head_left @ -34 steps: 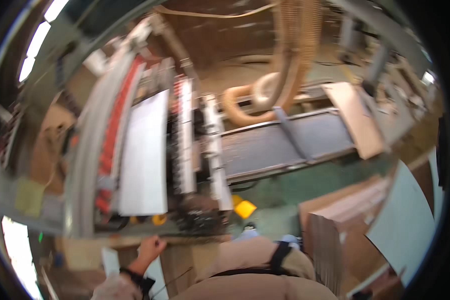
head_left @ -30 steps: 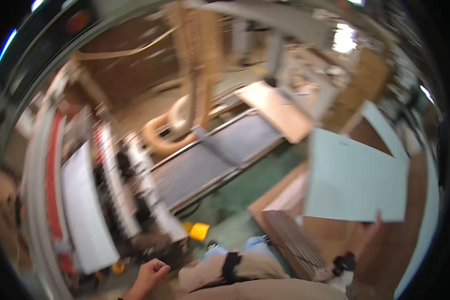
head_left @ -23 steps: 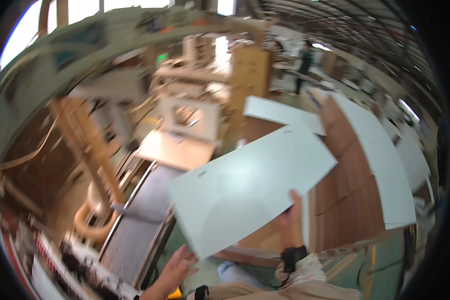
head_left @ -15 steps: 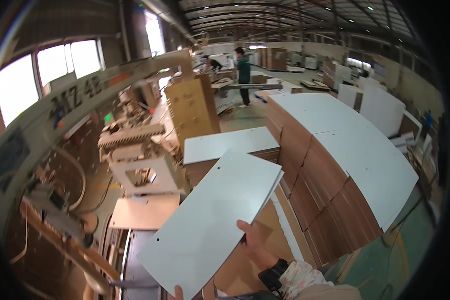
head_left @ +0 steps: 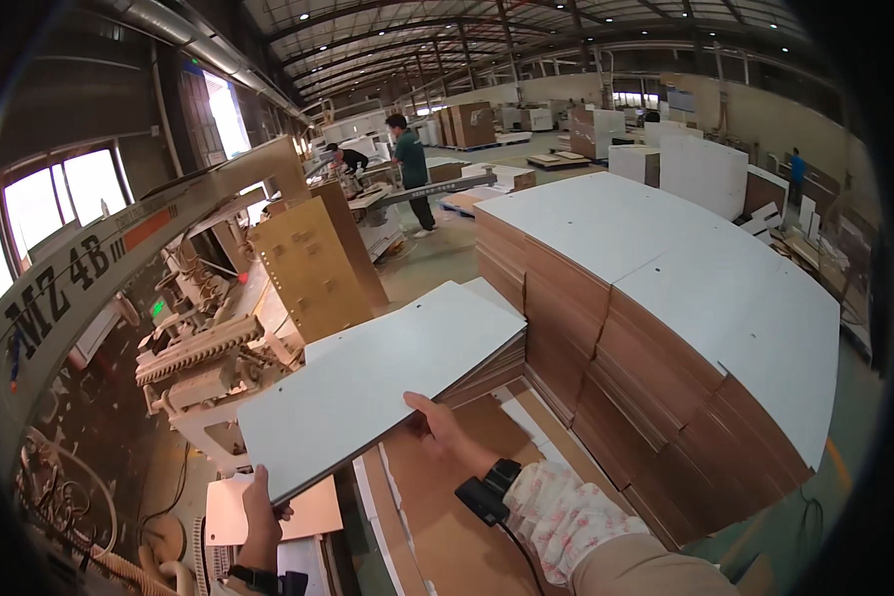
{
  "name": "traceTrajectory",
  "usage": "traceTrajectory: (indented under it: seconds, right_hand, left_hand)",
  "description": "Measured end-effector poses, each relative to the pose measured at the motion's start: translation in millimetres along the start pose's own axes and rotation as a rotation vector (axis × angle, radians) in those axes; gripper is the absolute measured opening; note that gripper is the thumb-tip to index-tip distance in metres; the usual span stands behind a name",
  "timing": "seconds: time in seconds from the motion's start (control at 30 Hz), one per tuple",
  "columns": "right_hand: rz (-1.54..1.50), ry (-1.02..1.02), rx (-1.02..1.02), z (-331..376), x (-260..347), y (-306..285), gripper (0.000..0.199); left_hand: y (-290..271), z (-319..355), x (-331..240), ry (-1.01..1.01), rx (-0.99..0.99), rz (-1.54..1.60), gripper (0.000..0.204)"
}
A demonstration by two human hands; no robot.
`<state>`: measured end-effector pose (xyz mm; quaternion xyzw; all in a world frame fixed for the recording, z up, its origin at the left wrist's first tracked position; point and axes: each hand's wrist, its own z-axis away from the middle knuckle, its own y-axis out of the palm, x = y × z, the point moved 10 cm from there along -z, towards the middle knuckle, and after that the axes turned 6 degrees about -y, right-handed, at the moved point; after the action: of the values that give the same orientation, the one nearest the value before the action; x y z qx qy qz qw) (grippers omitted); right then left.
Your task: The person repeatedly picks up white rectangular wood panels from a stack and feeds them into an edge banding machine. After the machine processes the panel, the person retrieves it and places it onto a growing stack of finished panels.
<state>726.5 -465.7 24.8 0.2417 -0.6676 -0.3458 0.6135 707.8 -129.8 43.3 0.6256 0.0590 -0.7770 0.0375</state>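
**White panel carried flat over the low stack, held at two points on one edge**

The fingers of the right hand (head_left: 435, 422) were curled up against the near long edge of the white laminated panel (head_left: 387, 382), thumb on top and the rest underneath, so the hand was gripping the board rather than merely resting on it. A black device sat strapped to that wrist, above a flowered sleeve. The left hand (head_left: 260, 512) was closed on the panel's near corner, fingers wrapped up over the edge from below.

The panel hung roughly level, tilted a little toward the person, its far end reaching over the low stack of boards (head_left: 487, 363) with brown edges. Whether the far end touched that stack could not be told. Just right of it stood the tall stack of white-topped panels (head_left: 666, 298), and to the left a tan drilling machine (head_left: 219, 363) with a perforated board leaning near it. Two other people worked at a bench (head_left: 407, 189) well apart, in the background.

As a judgement: both grips lay along one side, so most of the sheet's weight hung beyond the fingers. The smooth face could slip through the thumb pinch, and the far end could then drop and chip its corner on the low stack. A swing to the left could also knock the panel's corner against the machine, and fingers underneath risked being pinched if the board came down flat.
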Motion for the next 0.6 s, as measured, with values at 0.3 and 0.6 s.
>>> traceTrajectory:
  seconds: [0.3, 0.6]
  right_hand:
    - [-0.028, -0.059, -0.058, -100, -19, -48, 0.034]
    - [1.889, -0.681, -0.219, -59, 175, -70, 0.042]
  left_hand:
    - [54, -159, -16, -0.044, 0.043, -0.234, 0.049]
    - [87, -176, -12, 0.198, 0.348, -0.416, 0.041]
